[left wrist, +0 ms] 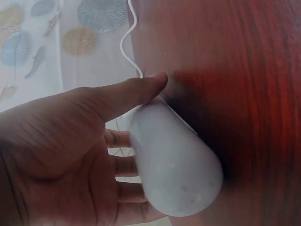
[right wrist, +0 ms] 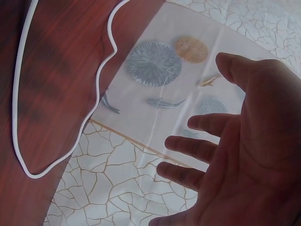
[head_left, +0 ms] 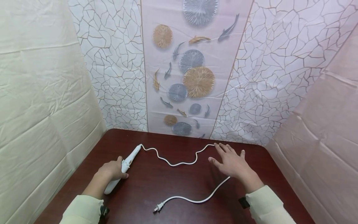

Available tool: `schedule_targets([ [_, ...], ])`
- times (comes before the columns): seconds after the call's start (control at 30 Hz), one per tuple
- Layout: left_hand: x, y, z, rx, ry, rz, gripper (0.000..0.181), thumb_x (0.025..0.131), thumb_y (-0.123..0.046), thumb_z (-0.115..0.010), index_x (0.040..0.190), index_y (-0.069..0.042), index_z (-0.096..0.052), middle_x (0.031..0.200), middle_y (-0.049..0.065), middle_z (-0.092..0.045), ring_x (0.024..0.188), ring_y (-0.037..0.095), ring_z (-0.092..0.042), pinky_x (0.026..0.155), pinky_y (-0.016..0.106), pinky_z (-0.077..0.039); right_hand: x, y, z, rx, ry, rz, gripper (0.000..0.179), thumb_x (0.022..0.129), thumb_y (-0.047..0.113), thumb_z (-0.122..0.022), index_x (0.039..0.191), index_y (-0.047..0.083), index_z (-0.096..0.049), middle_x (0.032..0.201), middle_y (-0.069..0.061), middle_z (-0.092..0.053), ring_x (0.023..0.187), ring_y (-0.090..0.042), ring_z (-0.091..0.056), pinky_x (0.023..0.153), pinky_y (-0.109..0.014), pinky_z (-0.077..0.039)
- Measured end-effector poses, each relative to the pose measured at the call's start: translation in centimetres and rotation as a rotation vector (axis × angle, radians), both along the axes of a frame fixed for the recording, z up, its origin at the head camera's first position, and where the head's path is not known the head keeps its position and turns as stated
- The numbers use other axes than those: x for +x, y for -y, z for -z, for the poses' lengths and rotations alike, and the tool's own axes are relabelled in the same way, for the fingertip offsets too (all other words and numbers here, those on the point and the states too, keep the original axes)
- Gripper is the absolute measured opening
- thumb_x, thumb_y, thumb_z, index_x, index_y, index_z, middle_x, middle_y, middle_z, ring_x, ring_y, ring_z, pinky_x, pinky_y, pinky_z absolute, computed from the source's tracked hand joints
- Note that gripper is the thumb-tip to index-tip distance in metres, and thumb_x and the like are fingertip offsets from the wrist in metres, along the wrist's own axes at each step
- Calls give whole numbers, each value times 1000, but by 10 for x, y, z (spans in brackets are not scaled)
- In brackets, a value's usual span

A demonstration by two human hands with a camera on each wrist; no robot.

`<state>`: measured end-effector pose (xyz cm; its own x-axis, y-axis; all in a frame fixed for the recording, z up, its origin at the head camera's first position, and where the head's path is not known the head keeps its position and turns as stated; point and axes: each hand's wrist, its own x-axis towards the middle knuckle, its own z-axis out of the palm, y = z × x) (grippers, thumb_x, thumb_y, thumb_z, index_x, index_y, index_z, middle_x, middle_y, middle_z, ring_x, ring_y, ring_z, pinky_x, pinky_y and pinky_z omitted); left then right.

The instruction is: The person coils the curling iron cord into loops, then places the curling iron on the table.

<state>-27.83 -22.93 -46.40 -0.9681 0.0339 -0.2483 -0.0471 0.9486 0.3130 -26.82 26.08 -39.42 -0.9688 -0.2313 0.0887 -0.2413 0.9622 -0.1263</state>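
On the left side of the table lies a white wand-shaped electric appliance (head_left: 134, 154), slim at its far end and wide at its near end. My left hand (head_left: 111, 170) grips it around the middle, thumb on one side and fingers on the other. Its rounded wide end (left wrist: 183, 174) with small dark dots fills the left wrist view. From the slim tip a white cord (head_left: 181, 163) winds rightward across the table. Over the cord's far right bend hovers my right hand (head_left: 231, 161), fingers spread, holding nothing; in the right wrist view the cord (right wrist: 15, 94) loops apart from the fingers.
A two-pin plug (head_left: 158, 207) ends the cord near the front of the dark red-brown table (head_left: 167, 183). Patterned cloth (head_left: 179, 62) hangs behind the table's back edge. Plain pale cloth walls (head_left: 42, 93) stand along the left and right sides.
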Motion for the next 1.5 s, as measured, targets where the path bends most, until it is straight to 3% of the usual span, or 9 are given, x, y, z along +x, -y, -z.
schedule_targets([
  [0.17, -1, 1, 2, 3, -8, 8, 100, 94, -36, -87, 165, 6, -31, 131, 35, -69, 104, 44, -70, 87, 59, -58, 0, -1, 1, 2, -1, 2, 82, 110, 64, -53, 172, 12, -38, 175, -22, -42, 162, -54, -35, 115, -96, -12],
  [0.37, -1, 2, 5, 9, -12, -26, 101, 93, -37, -88, 162, 9, -30, 120, 32, -71, 98, 43, -69, 86, 59, -57, 0, -2, 2, -2, 3, 0, 82, 110, 64, -53, 173, 13, -38, 175, -21, -42, 163, -53, -35, 115, -96, -12],
  [0.47, 1, 2, 6, -11, -6, -58, 96, 92, -40, -89, 151, 16, -38, 112, 29, -71, 95, 41, -68, 86, 58, -58, 1, -2, 3, -3, 8, 1, 83, 110, 65, -53, 172, 12, -38, 175, -21, -41, 163, -54, -35, 115, -96, -12],
  [0.53, 3, 1, 5, -36, -6, -63, 82, 92, -43, -88, 138, 16, -52, 105, 25, -70, 93, 38, -68, 86, 57, -58, 1, -2, 3, -4, 10, 2, 83, 110, 64, -53, 172, 12, -38, 175, -22, -41, 163, -53, -35, 115, -96, -12],
  [0.67, 5, 0, 1, -76, -12, -47, 57, 92, -45, -86, 112, 6, -69, 96, 18, -69, 88, 35, -66, 82, 54, -58, 2, -2, 4, 0, 12, 6, 82, 110, 64, -54, 172, 12, -39, 175, -22, -41, 163, -53, -35, 115, -96, -12],
  [0.77, 4, 0, 3, -83, -30, -39, 51, 93, -44, -85, 109, 3, -71, 94, 17, -69, 87, 34, -66, 79, 54, -58, 2, -3, 5, -1, 12, 6, 82, 109, 64, -54, 171, 12, -40, 175, -22, -41, 163, -53, -34, 115, -96, -12],
  [1.13, 1, 1, 9, -24, -143, -37, 40, 92, -38, -79, 108, -2, -72, 87, 12, -69, 76, 30, -64, 67, 49, -54, 1, -2, 7, -2, 17, 5, 83, 109, 66, -53, 172, 13, -40, 175, -22, -41, 164, -52, -34, 116, -95, -11],
  [1.3, -3, -3, 6, -9, -231, -21, 39, 94, -39, -76, 107, -3, -71, 83, 10, -68, 70, 27, -64, 61, 46, -53, 0, -1, 6, 8, 19, -1, 84, 109, 66, -53, 172, 13, -39, 175, -23, -41, 163, -52, -35, 116, -95, -12],
  [1.5, -3, -9, -4, 11, -350, 41, 44, 99, -42, -75, 116, -2, -66, 90, 16, -71, 71, 32, -67, 60, 50, -53, -4, -3, 8, 1, 40, -14, 79, 109, 52, -62, 172, 10, -38, 174, -24, -41, 161, -54, -37, 115, -95, -16],
])
